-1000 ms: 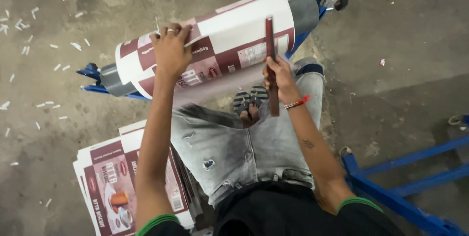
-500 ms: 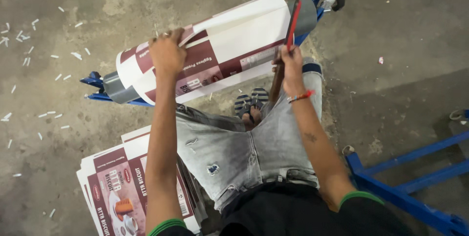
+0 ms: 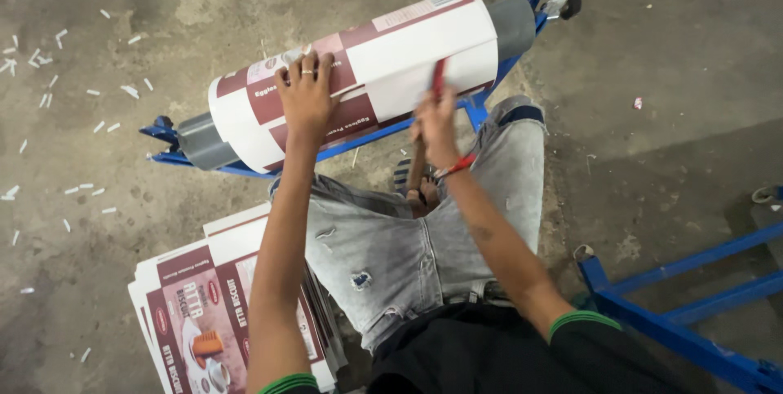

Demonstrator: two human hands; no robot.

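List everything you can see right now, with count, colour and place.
roll: one, white and maroon printed sheet, on the blue stand
core: one, grey, sticking out both roll ends
stand: one, blue, under the roll
stick: one, red, against the roll
stack: one, maroon and white printed sheets, floor at lower left
scraps: many, white, floor at left
frame: one, blue, lower right
left hand: flat on the roll
right hand: gripping the stick

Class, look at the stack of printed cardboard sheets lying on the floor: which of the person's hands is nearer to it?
Left. The left hand presses on the printed roll directly above the stack of printed cardboard sheets; the right hand, holding a red stick, is farther off to the right.
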